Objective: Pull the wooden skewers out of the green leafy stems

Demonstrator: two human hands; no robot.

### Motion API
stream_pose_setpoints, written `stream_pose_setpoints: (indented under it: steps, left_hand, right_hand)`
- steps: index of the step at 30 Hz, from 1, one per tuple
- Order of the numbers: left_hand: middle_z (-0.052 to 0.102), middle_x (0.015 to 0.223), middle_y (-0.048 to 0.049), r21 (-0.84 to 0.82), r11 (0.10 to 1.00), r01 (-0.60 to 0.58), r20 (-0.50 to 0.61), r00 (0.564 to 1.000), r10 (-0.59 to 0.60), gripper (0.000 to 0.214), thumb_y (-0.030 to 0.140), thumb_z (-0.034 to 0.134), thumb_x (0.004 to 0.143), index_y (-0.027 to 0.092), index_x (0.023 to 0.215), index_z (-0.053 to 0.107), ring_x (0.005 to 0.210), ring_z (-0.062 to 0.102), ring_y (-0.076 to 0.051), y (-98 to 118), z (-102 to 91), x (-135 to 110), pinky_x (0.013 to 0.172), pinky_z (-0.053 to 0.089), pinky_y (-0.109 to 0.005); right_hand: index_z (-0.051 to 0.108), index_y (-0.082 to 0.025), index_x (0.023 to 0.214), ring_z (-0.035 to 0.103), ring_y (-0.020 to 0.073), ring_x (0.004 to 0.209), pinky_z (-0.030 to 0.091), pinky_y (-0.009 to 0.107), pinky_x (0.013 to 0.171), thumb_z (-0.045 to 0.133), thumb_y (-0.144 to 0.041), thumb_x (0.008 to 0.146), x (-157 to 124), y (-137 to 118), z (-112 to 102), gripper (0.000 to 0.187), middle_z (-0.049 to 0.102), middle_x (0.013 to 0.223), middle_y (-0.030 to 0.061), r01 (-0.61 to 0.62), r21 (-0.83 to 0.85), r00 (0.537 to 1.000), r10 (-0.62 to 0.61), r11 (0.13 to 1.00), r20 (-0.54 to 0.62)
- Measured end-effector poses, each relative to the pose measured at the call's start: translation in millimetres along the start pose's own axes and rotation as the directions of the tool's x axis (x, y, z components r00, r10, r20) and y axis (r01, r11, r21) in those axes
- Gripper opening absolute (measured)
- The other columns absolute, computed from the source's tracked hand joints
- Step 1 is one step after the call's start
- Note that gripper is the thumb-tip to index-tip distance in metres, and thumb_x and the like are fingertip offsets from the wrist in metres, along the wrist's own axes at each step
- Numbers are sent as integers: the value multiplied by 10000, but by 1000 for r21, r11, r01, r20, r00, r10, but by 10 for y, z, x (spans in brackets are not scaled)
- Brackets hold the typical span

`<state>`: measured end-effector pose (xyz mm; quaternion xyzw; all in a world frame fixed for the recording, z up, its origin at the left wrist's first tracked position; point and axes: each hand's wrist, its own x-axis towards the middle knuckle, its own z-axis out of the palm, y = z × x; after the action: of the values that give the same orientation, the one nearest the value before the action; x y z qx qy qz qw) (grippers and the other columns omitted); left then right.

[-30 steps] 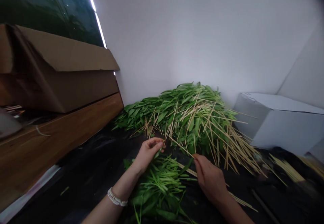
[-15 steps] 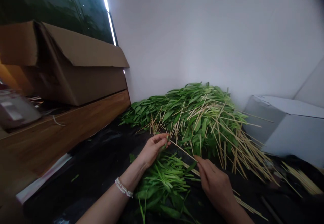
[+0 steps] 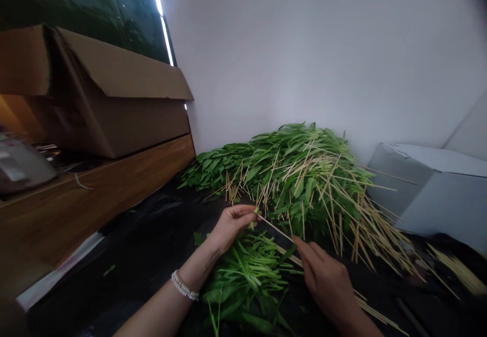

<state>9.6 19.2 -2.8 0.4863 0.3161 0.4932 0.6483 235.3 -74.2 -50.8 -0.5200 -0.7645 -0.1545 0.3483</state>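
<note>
Just before the skewered heap [image 3: 300, 172], a bamboo skewer [image 3: 274, 229] is pinched in the grip of the right hand [image 3: 327, 283], a leaf [image 3: 256, 210] at its tip in that of the left hand [image 3: 230, 225]; a slip could prick a finger.

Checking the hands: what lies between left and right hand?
A thin bamboo skewer spans from right hand to left hand, over loose greens; head view.

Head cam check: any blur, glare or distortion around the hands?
Head view: wide-angle bending, dark vignette top right; glare strip upper left; grey object at the left edge and far-right skewers smeared; left hand, right hand, the skewer they pinch and the leaf pile sharp.
</note>
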Motion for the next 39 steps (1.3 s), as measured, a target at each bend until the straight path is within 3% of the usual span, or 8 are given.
stream_pose_setpoints:
  steps: [5, 12, 22, 29, 35, 39]
  left_hand:
    - [742, 860, -112, -35, 999, 10, 15, 1000, -10, 329, 271, 801, 648, 112, 919, 703, 769, 682, -173, 4, 11, -12, 762, 507, -285]
    - [738, 760, -82, 24, 998, -58, -46, 997, 59, 262, 227, 803, 643, 109, 854, 704, 716, 672, -154, 17, 10, 1, 672, 495, -232]
    - [739, 746, -69, 96, 991, -94, -71, 992, 101, 251, 224, 813, 620, 123, 828, 717, 664, 650, -130, -6, 17, 0, 657, 489, -225]
    - [740, 748, -56, 267, 955, -132, -124, 978, 169, 267, 231, 836, 564, 130, 789, 734, 685, 670, -153, 13, 13, 12, 701, 521, -249]
    - [743, 763, -70, 393, 903, -175, -73, 973, 220, 238, 248, 824, 573, 137, 768, 747, 700, 683, -193, 22, 16, 7, 710, 540, -283]
    - [745, 784, -74, 365, 917, -162, -35, 982, 187, 289, 252, 823, 579, 138, 833, 744, 733, 685, -195, 31, 21, -7, 744, 531, -286]
  right_hand:
    - [583, -205, 1203, 641, 139, 670, 478, 218, 608, 336, -205, 946, -15, 22, 20, 357, 641, 808, 36, -38, -9, 999, 38, 999, 17]
    - [564, -194, 1235, 637, 131, 677, 491, 216, 674, 345, -194, 943, -21, -7, 0, 365, 645, 830, 45, -38, 67, 999, 37, 997, 16]
    - [572, -188, 1220, 633, 128, 670, 480, 207, 639, 338, -192, 943, -10, -21, -12, 363, 647, 820, 46, -34, 49, 999, 34, 998, 2]
    - [575, -184, 1213, 645, 139, 726, 483, 210, 659, 333, -205, 952, -16, -18, -12, 357, 650, 830, 53, -7, -5, 1000, 7, 1000, 11]
    - [588, -177, 1202, 653, 144, 740, 496, 213, 665, 348, -173, 928, -20, -20, -2, 365, 663, 850, 63, -22, -10, 1000, 22, 1000, 9]
    - [594, -175, 1191, 659, 149, 729, 511, 227, 679, 350, -168, 921, -20, -31, 2, 363, 668, 864, 65, -28, 18, 1000, 28, 999, 3]
